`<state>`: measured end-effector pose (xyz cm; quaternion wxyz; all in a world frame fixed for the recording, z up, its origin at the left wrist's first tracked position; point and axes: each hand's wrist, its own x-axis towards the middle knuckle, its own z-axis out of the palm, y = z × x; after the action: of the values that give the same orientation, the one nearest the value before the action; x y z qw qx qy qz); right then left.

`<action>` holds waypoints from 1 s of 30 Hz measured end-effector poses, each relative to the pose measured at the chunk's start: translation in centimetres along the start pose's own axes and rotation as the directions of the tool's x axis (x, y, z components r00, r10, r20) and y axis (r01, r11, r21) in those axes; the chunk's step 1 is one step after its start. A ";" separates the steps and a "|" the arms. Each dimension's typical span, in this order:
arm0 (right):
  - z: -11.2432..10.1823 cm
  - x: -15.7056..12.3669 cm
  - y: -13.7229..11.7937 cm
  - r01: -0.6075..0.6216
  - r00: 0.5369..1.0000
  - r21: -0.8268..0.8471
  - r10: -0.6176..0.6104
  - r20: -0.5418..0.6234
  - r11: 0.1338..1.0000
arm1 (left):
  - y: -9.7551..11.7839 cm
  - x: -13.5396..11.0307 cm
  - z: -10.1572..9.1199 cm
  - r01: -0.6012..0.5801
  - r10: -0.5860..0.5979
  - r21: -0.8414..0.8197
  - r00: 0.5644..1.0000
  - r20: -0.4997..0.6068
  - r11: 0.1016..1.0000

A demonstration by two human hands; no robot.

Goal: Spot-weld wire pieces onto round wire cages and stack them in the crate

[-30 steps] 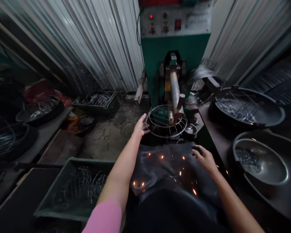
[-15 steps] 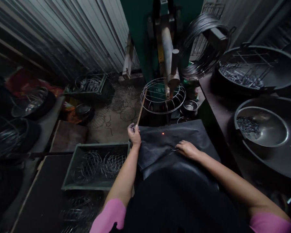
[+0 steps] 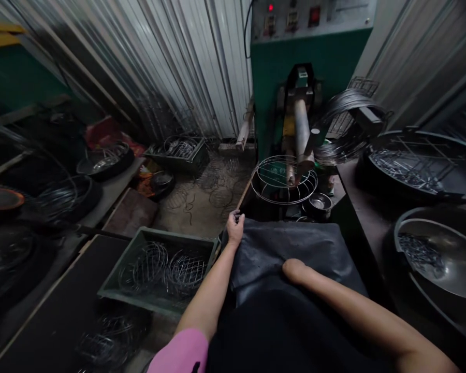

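My left hand (image 3: 236,228) is at the left edge of the dark apron (image 3: 314,243) over my lap, thumb and dark-smudged fingers apart. Beyond it, a thin wooden strip (image 3: 244,197) runs up toward a round wire frame (image 3: 285,181). The frame is made of two metal rings joined by short wires and sits at the machine's electrode arm (image 3: 302,124). On the apron lies my right hand (image 3: 294,270), bent down so that its fingers are hidden. Whatever it may hold does not show.
A green crate (image 3: 116,280) with wire grids stands at my left. On the right, large pans (image 3: 423,305) hold small metal pieces, with a wire coil (image 3: 349,124) behind them. The green machine (image 3: 310,52) rises ahead. Wire scraps (image 3: 221,197) litter the floor.
The view has swung up and left. My right hand's fingers, which showed with thin wire bits at their tips, are now folded out of sight. An orange spark over the apron is gone.
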<state>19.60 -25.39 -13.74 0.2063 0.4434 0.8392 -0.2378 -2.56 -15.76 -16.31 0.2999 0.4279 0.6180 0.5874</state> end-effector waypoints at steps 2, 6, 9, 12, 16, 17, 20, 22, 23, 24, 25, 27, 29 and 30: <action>0.1 -0.1 -0.3 -0.021 0.999 0.018 0.020 0.037 1.000 | 0.1 0.0 -0.2 0.013 -0.013 0.000 1.000 0.008 1.000; 0.2 -1.4 0.0 -0.046 0.998 0.089 0.042 0.050 0.995 | 0.3 -0.1 -0.5 -0.001 0.001 0.007 1.000 0.007 1.000; 0.3 -2.5 0.6 -0.053 0.999 0.172 0.049 0.024 0.984 | 0.8 -0.2 -0.5 -0.025 0.025 0.017 1.000 0.000 1.000; 0.4 -3.7 1.6 -0.036 0.999 0.248 0.038 -0.003 0.968 | 1.6 -0.6 -0.5 -0.034 0.034 0.029 0.999 -0.002 0.999; 0.3 -5.5 3.5 -0.046 0.994 0.794 0.109 -0.025 0.606 | 2.6 -1.3 -0.9 -0.094 0.092 0.056 0.995 0.023 0.994; 0.3 -5.9 3.9 -0.041 0.991 0.926 0.131 -0.009 0.376 | 2.8 -1.4 -1.0 -0.111 0.109 0.063 0.993 0.033 0.992; 0.3 -7.0 5.0 0.024 0.989 0.984 0.146 0.002 -0.175 | 3.0 -1.7 -1.2 -0.122 0.119 0.060 0.992 0.045 0.991; 0.3 -7.5 5.7 0.062 0.984 0.954 0.177 -0.009 -0.293 | 3.0 -1.6 -1.1 -0.076 0.076 0.020 0.997 0.031 0.997; 0.2 -7.7 6.1 0.072 0.978 0.954 0.207 -0.011 -0.292 | 3.0 -1.5 -1.0 -0.035 0.035 -0.008 0.999 0.024 0.999; 0.0 -7.9 6.6 0.081 0.969 0.963 0.246 -0.017 -0.256 | 3.1 -1.4 -0.9 0.015 -0.014 -0.038 1.000 0.023 0.999; -0.1 -8.1 7.2 0.093 0.954 0.978 0.296 -0.035 -0.185 | 3.2 -1.1 -0.7 0.069 -0.067 -0.065 0.997 0.032 0.995; -0.4 -8.3 8.5 0.115 0.900 0.992 0.416 -0.129 0.060 | 3.8 0.0 -0.3 0.167 -0.161 -0.094 0.985 0.062 0.981; -0.6 -8.4 9.8 0.119 0.817 0.925 0.493 -0.298 0.362 | 5.1 1.7 0.2 0.234 -0.226 -0.096 0.970 0.087 0.967; -0.5 -8.4 10.3 0.105 0.782 0.866 0.498 -0.376 0.488 | 5.9 2.8 0.5 0.260 -0.251 -0.095 0.963 0.099 0.961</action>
<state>32.62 -25.44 -10.91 -0.2802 0.6339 0.5692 -0.4424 -2.31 -13.38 -10.18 0.4219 0.3527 0.6222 0.5572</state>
